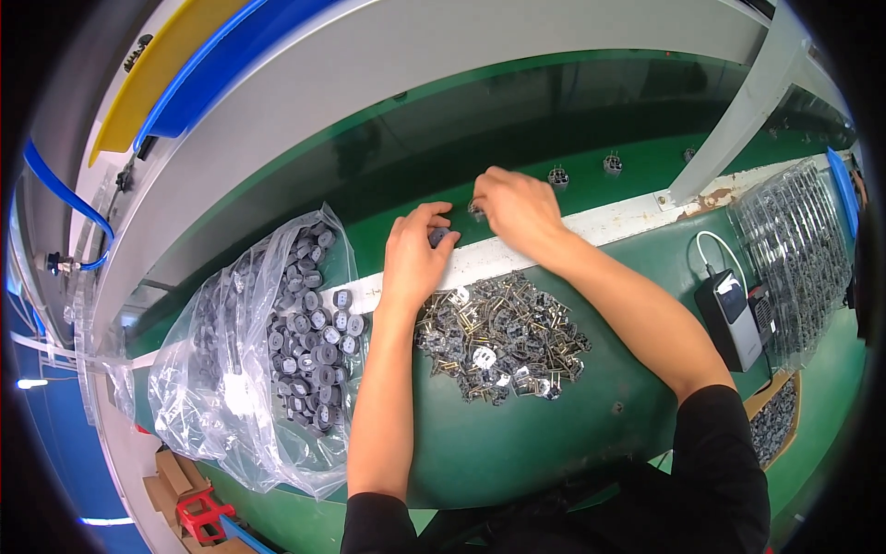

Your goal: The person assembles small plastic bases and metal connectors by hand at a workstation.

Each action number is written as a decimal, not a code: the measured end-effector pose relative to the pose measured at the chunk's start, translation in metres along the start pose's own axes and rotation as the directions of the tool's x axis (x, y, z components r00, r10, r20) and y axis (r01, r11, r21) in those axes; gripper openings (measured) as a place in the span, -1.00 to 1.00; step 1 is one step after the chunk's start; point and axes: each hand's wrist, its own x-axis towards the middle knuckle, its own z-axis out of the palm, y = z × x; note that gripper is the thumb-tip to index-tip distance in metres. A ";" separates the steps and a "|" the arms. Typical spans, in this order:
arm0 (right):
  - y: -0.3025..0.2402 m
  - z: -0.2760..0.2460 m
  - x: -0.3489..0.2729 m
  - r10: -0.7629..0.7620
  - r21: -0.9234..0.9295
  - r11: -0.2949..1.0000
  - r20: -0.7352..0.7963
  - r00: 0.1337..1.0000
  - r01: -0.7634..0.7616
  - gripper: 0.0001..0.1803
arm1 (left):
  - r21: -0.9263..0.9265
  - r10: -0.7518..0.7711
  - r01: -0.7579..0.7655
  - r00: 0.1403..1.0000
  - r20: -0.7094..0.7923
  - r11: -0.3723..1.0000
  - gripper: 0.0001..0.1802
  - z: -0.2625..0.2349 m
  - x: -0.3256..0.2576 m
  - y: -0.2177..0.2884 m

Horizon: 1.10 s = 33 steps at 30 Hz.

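Observation:
My left hand (415,254) is over the white rail at the edge of the green conveyor belt. Its thumb and fingers are closed around a small round grey plastic part (438,237). Just to the right, my right hand (517,210) pinches a small dark part (476,211) by the belt; the fingers partly cover it. Below the hands lies a loose pile of small assemblies with metal pins (503,332) on the green worktop. Left of my left forearm, a clear plastic bag (221,360) lies open, with many round grey parts (318,355) spilling out.
Several small pinned assemblies, such as one (613,164), stand spaced along the belt (646,152). A grey post (738,120) rises at the right. Near it are a power bank (729,319) with a white cable and stacked clear trays (794,268). A cardboard box (775,420) sits lower right.

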 end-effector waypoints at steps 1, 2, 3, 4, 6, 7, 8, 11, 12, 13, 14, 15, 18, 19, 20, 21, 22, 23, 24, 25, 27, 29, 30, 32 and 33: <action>0.006 -0.001 0.000 0.002 -0.001 1.000 -0.002 1.000 -0.002 -0.90 | -0.009 -0.049 0.049 0.999 -0.021 0.999 -0.55 0.000 -0.001 0.001; 0.012 -0.004 0.000 -0.017 0.002 1.000 -0.075 0.997 0.017 -0.87 | -0.007 -0.047 0.047 0.999 -0.022 0.999 -0.55 0.000 0.000 0.002; 0.016 -0.006 -0.001 -0.035 0.003 0.999 -0.148 0.988 0.036 -0.84 | -0.109 -0.110 0.107 0.994 -0.024 0.988 -0.58 0.001 0.001 0.002; 0.017 -0.006 -0.003 -0.096 0.001 0.995 -0.316 0.944 0.101 -0.80 | -0.210 -0.173 0.166 0.985 -0.019 0.964 -0.62 0.001 0.002 0.002; 0.008 -0.020 -0.007 -0.141 0.243 0.954 -0.161 0.977 0.177 -0.78 | -0.337 -0.163 0.132 0.984 -0.065 0.932 -0.66 0.003 0.001 -0.010; 0.003 -0.029 -0.007 -0.223 0.479 0.855 -0.012 0.975 0.201 -0.76 | -0.459 -0.161 0.093 0.981 -0.111 0.884 -0.70 0.002 0.000 -0.019; 0.000 -0.040 -0.006 -0.289 0.578 0.811 0.263 0.921 0.089 -0.75 | -0.468 -0.184 0.131 0.980 -0.070 0.874 -0.74 -0.003 -0.001 -0.018; -0.002 -0.034 -0.008 -0.462 0.659 0.751 0.472 0.751 0.047 -0.79 | -0.462 -0.118 0.051 0.986 -0.116 0.886 -0.75 -0.005 0.001 -0.026; -0.002 -0.035 -0.007 -0.462 0.659 0.751 0.472 0.751 0.048 -0.79 | -0.502 -0.128 0.062 0.987 -0.098 0.863 -0.75 -0.005 0.001 -0.028; -0.002 -0.038 -0.005 -0.460 0.655 0.756 0.531 0.712 0.000 -0.76 | -0.502 -0.127 0.061 0.987 -0.098 0.862 -0.75 -0.005 0.001 -0.029; -0.002 -0.041 -0.003 -0.460 0.648 0.760 0.586 0.668 -0.045 -0.73 | -0.493 -0.122 0.056 0.987 -0.102 0.868 -0.75 -0.005 0.001 -0.030; -0.001 -0.039 -0.003 -0.462 0.648 0.760 0.586 0.666 -0.043 -0.73 | -0.484 -0.116 0.051 0.988 -0.105 0.874 -0.75 -0.006 0.001 -0.030; 0.003 -0.033 -0.006 -0.447 0.671 0.739 0.558 0.699 -0.063 -0.74 | -0.370 -0.135 0.086 0.985 -0.108 0.925 -0.74 -0.006 0.001 -0.027; 0.004 -0.032 -0.006 -0.412 0.680 0.726 0.551 0.726 -0.105 -0.75 | -0.370 -0.135 0.086 0.985 -0.107 0.925 -0.74 -0.005 0.001 -0.025; 0.003 -0.031 -0.007 -0.378 0.691 0.708 0.544 0.749 -0.145 -0.76 | -0.323 -0.147 0.098 0.980 -0.133 0.941 -0.73 -0.006 0.001 -0.023; 0.003 -0.031 -0.007 -0.378 0.692 0.707 0.544 0.749 -0.146 -0.76 | -0.274 -0.159 0.110 0.974 -0.160 0.955 -0.71 -0.006 0.000 -0.022; 0.004 -0.032 -0.006 -0.357 0.720 0.667 0.532 0.768 -0.189 -0.77 | -0.273 -0.159 0.112 0.974 -0.158 0.956 -0.71 -0.006 0.000 -0.024; 0.005 -0.033 -0.005 -0.333 0.746 0.626 0.521 0.786 -0.229 -0.78 | -0.286 -0.179 0.132 0.973 -0.145 0.949 -0.68 -0.005 0.002 -0.025; 0.008 -0.033 -0.003 -0.298 0.726 0.631 0.553 0.778 -0.274 -0.77 | -0.299 -0.199 0.153 0.971 -0.131 0.942 -0.65 -0.004 0.002 -0.026; 0.010 -0.032 -0.003 -0.298 0.727 0.629 0.552 0.779 -0.274 -0.77 | -0.297 -0.198 0.152 0.972 -0.129 0.943 -0.65 -0.004 0.002 -0.027; 0.013 -0.028 -0.003 -0.326 0.828 0.461 0.492 0.807 -0.319 -0.75 | -0.119 -0.085 0.074 0.992 -0.091 0.990 -0.59 -0.005 0.001 -0.024; 0.014 -0.030 -0.005 -0.332 0.825 0.457 0.505 0.797 -0.332 -0.79 | -0.068 -0.049 0.046 0.998 -0.050 0.997 -0.56 -0.006 0.000 -0.021; 0.011 -0.030 -0.005 -0.302 0.785 0.579 0.457 0.836 -0.220 -0.81 | -0.019 -0.015 0.014 1.000 -0.010 1.000 -0.53 -0.007 0.000 -0.019; 0.008 -0.030 -0.006 -0.280 0.718 0.687 0.402 0.872 -0.111 -0.82 | -0.035 -0.015 0.015 1.000 -0.007 0.999 -0.53 -0.006 0.000 -0.019; 0.006 -0.029 -0.005 -0.281 0.694 0.714 0.407 0.869 -0.094 -0.84 | -0.053 -0.018 0.017 1.000 -0.005 0.998 -0.52 -0.006 0.000 -0.019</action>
